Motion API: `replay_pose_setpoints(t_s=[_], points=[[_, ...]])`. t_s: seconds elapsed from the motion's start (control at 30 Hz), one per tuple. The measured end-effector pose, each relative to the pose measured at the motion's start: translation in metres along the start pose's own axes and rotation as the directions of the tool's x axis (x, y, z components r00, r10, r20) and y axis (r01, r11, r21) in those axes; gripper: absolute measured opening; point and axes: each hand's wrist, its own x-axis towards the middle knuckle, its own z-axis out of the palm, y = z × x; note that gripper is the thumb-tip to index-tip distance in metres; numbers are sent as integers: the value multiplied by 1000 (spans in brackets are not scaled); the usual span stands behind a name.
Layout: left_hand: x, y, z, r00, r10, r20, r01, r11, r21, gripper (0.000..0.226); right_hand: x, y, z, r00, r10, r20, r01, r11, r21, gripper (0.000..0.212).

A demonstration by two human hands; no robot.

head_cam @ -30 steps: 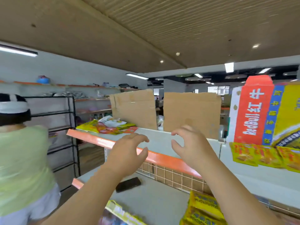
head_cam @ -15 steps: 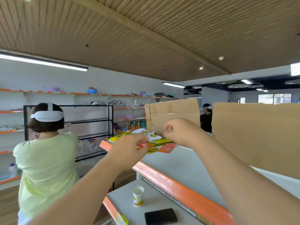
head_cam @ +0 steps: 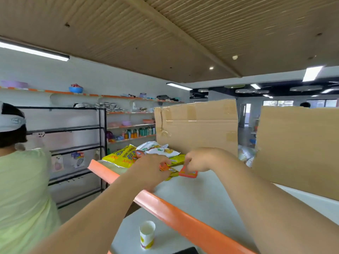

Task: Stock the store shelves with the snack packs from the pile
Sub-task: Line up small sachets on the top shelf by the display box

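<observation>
A pile of snack packs (head_cam: 128, 155) in yellow, white and orange lies at the far left end of the top shelf (head_cam: 201, 197), whose front edge is orange. My left hand (head_cam: 152, 169) reaches into the pile and its fingers curl round a small orange pack (head_cam: 165, 167). My right hand (head_cam: 197, 162) pinches another small orange pack (head_cam: 189, 174) at the near edge of the pile. Both forearms stretch over the shelf's front edge.
Two upright cardboard sheets (head_cam: 198, 129) (head_cam: 297, 147) stand along the back of the shelf. A paper cup (head_cam: 147, 234) sits on the lower shelf. A person in a light green shirt (head_cam: 22, 189) stands close on the left, with a black wire rack (head_cam: 73, 143) behind.
The view has swung left from the Red Bull box end to the pile. Both hands have travelled to the pile and closed on small orange packs.
</observation>
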Motion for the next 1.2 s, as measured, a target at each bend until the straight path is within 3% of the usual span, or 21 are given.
replay_pose_setpoints(t_s=[0.13,0.23,0.3,0.47,0.73,1.0,1.1,1.2], points=[[35,-26,16,988,53,147,-69,992,107,53,29,-8,13,978,102,181,-92,994,-63,35],[48,-42,34,978,102,181,-131,979,154,46,53,-13,35,983,112,144,-110,994,-22,18],[53,-49,47,973,142,181,-174,969,174,48,57,-18,44,982,138,129,-131,990,-61,21],[58,-55,51,950,252,183,-261,965,24,53,37,-23,23,947,261,189,-245,964,-108,37],[52,-56,46,892,443,84,-429,891,-146,8,21,-7,20,914,351,206,-338,936,-95,50],[49,-60,43,880,432,-196,-468,860,-205,14,31,6,30,909,373,184,-379,926,-6,24],[44,-61,37,889,340,-307,-438,827,-352,16,28,10,27,920,377,110,-390,909,149,11],[44,-65,31,935,216,-281,-334,800,-498,11,29,18,21,931,362,-33,-355,924,140,13]])
